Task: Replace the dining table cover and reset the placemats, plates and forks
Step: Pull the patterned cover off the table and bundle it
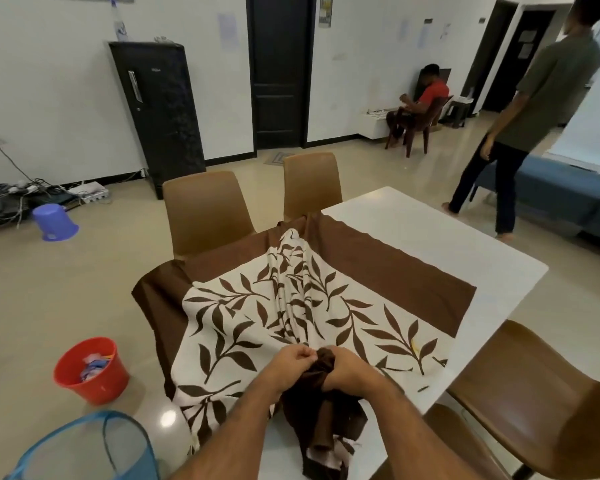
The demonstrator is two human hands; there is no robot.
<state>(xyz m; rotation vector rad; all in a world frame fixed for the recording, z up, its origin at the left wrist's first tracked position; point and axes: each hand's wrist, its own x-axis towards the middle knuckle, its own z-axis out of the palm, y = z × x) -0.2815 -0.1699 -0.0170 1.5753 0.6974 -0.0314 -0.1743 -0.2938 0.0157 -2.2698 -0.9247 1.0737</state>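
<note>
A brown-bordered table cover (243, 327) with a cream middle and brown leaf print lies partly gathered on the white dining table (430, 230). It is bunched into folds along its middle, running toward me. My left hand (291, 363) pinches the gathered cloth at the near edge. My right hand (343, 372) grips the bunched brown border beside it. The far right part of the table top is bare. No placemats, plates or forks are in view.
Brown chairs stand at the far side (205, 209) (310, 181) and at the near right (534, 386). A red bucket (90, 370) and a blue mesh basket (84, 448) sit on the floor at left. A person (520, 126) walks past at the right; another sits far back.
</note>
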